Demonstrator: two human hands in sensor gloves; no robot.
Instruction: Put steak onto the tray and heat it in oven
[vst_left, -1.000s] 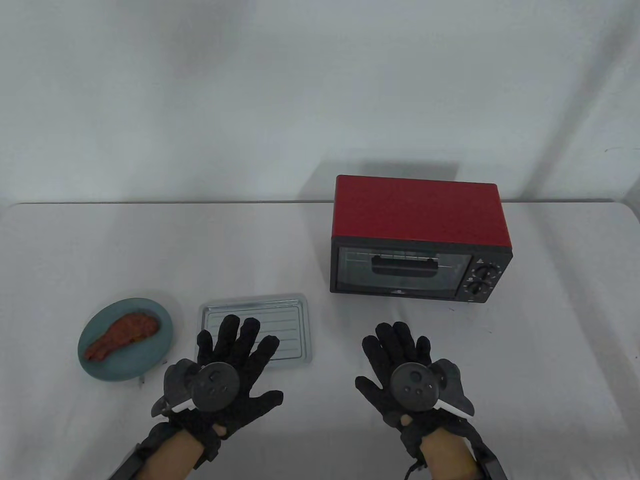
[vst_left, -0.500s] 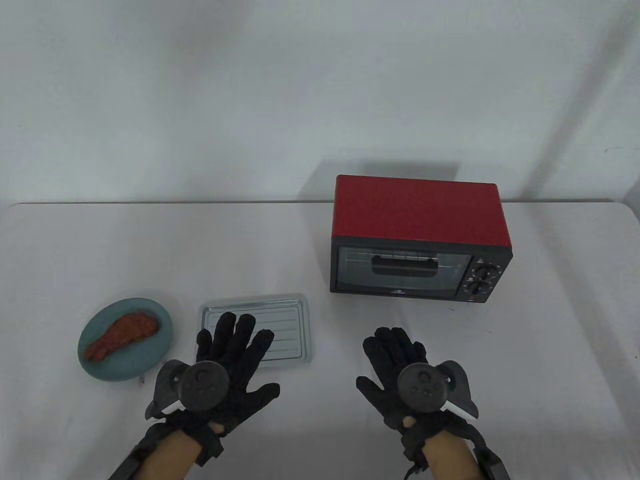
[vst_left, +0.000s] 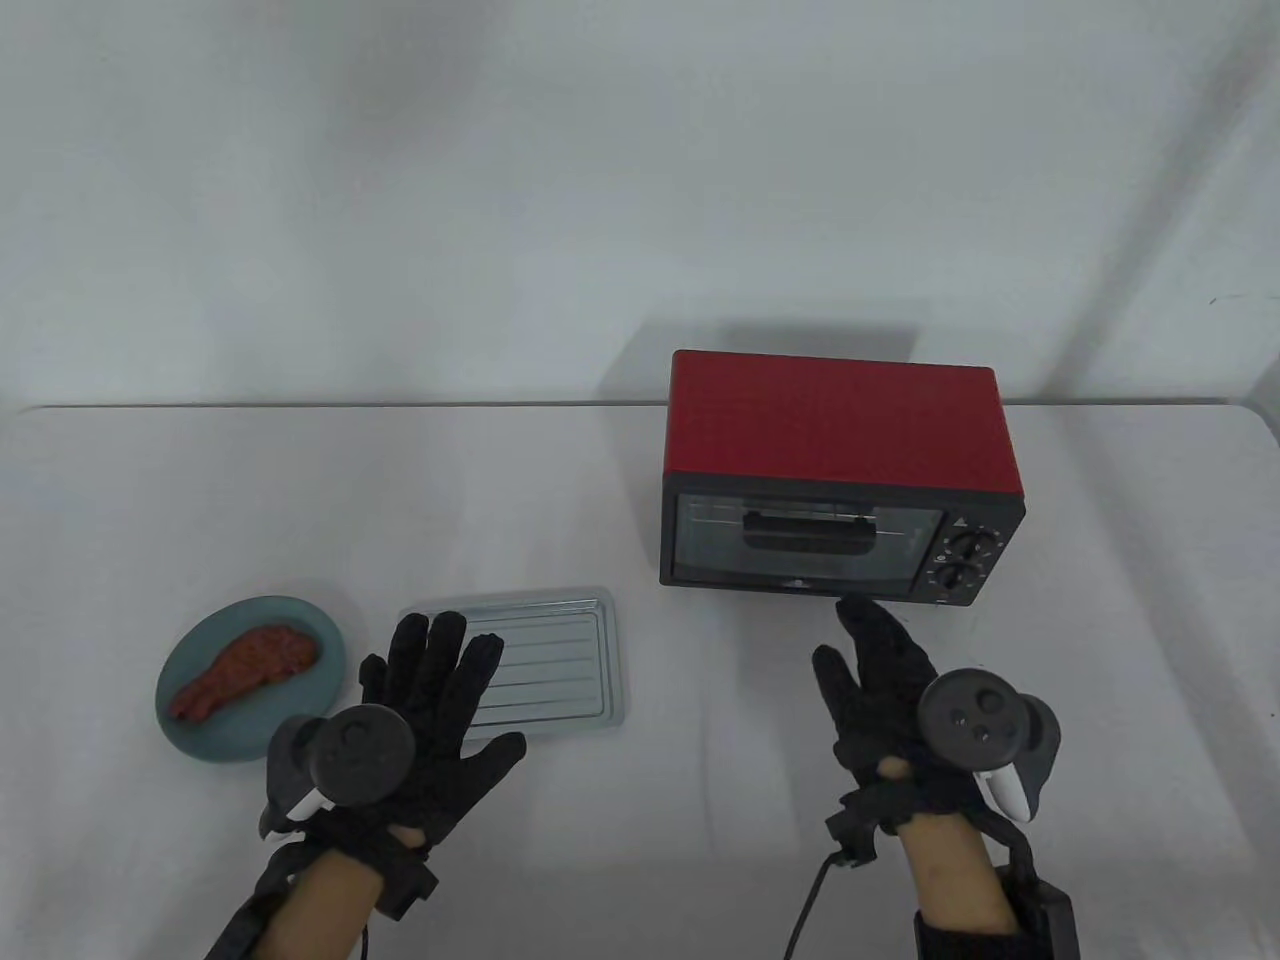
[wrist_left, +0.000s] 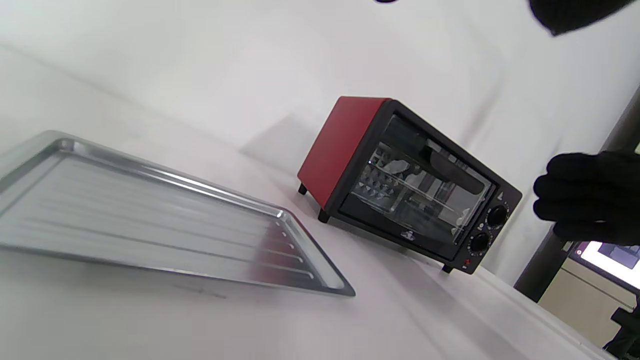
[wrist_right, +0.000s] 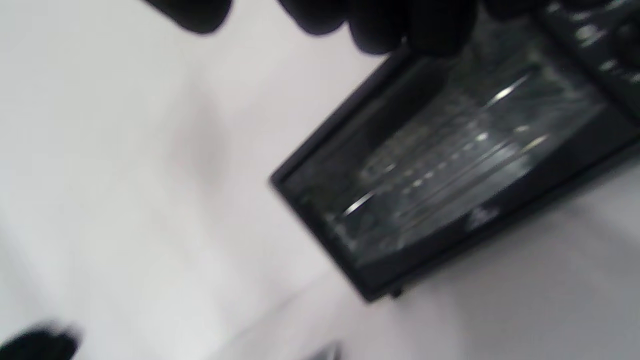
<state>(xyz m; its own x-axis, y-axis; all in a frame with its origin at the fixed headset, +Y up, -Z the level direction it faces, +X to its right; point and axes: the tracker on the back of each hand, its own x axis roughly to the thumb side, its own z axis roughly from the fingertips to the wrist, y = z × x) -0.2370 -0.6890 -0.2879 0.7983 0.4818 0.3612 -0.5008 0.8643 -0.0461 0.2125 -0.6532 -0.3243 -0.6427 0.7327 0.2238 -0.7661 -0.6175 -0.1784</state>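
A reddish raw steak (vst_left: 245, 668) lies on a teal plate (vst_left: 320, 680) at the left. Right of it sits an empty ribbed metal tray (vst_left: 560, 665) (wrist_left: 150, 220). The red oven (vst_left: 838, 425) (wrist_left: 345, 145) stands at the right with its glass door (vst_left: 805, 545) (wrist_right: 440, 175) closed. My left hand (vst_left: 430, 680) hovers flat over the tray's left edge, fingers spread, holding nothing. My right hand (vst_left: 875, 665) is turned on edge just below the oven's front, fingers straight toward the door, empty.
Two black dials (vst_left: 965, 560) sit on the oven's right front. The white table (vst_left: 300, 500) ends at a far edge against a pale wall. A cable (vst_left: 810, 900) trails from my right wrist.
My right hand rolled onto its edge and moved forward and right toward the oven door. My left hand slid left and slightly forward, toward the plate.
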